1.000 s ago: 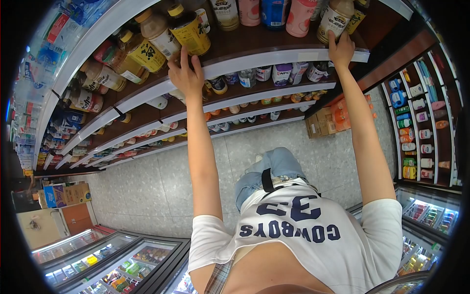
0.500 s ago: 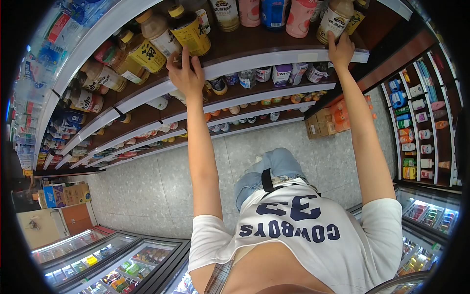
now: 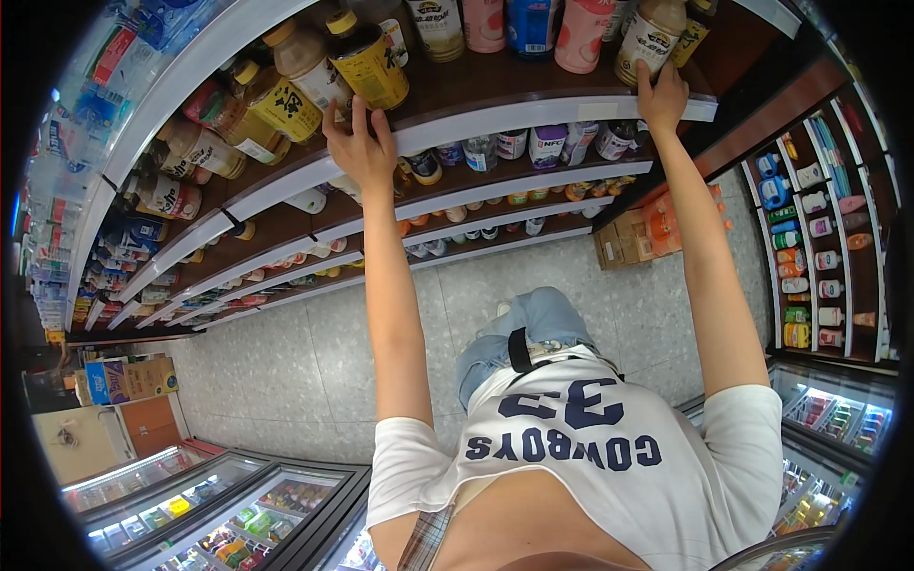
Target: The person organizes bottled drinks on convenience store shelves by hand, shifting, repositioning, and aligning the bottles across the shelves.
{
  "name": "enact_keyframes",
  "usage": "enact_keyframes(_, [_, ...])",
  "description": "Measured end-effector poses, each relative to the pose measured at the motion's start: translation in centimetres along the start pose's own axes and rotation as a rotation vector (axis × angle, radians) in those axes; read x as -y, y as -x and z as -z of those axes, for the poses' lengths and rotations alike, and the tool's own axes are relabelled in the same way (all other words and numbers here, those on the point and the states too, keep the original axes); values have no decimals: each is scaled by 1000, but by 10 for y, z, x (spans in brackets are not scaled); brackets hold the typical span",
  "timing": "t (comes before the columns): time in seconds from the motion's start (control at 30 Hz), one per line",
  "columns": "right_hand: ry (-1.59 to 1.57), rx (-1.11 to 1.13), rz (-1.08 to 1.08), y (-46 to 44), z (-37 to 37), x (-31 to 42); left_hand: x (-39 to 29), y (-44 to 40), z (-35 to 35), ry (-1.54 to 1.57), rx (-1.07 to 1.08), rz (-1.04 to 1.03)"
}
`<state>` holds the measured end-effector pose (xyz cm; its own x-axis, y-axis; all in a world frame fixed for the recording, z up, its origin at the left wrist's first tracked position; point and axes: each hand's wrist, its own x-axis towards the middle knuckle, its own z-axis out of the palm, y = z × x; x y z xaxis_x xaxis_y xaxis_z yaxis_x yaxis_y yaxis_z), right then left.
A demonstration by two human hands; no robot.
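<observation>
My left hand (image 3: 362,152) is at the front edge of the upper shelf (image 3: 533,107), its fingers spread and nothing held in them. Just beyond its fingertips stands a dark tea bottle (image 3: 373,71) with a yellow label and yellow cap. My right hand (image 3: 664,100) is at the same shelf's right end. Its fingers are apart and rest against the lower part of a beige drink bottle (image 3: 651,43), which stands on the shelf. A yellow-labelled bottle (image 3: 694,38) is close beside that one.
Pink bottles (image 3: 582,36) and a blue bottle (image 3: 531,29) stand between my hands. Lower shelves hold more drinks, among them a purple-labelled bottle (image 3: 547,147). Cardboard boxes (image 3: 624,240) and orange bottles (image 3: 671,224) are on the floor at right. Glass-topped coolers (image 3: 257,514) are behind me.
My left hand has shifted very slightly, its fingers a touch lower beside the yellow-labelled bottle. The right hand and the bottles look unmoved.
</observation>
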<state>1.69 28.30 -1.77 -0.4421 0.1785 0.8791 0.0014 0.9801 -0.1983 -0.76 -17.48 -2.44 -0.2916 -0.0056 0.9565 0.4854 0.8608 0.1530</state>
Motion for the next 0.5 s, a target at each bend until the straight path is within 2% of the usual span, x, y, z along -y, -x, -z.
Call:
enact_keyframes(0.33, [-8, -11, 11, 0, -1, 0, 3, 1, -3, -9, -43, -38])
enact_keyframes(0.43, [-13, -11, 14, 0, -1, 0, -3, -2, 1, -39, 28, 44])
enact_keyframes(0.5, [-11, -6, 13, 1, -1, 0, -1, -2, -1, -41, 9, 29])
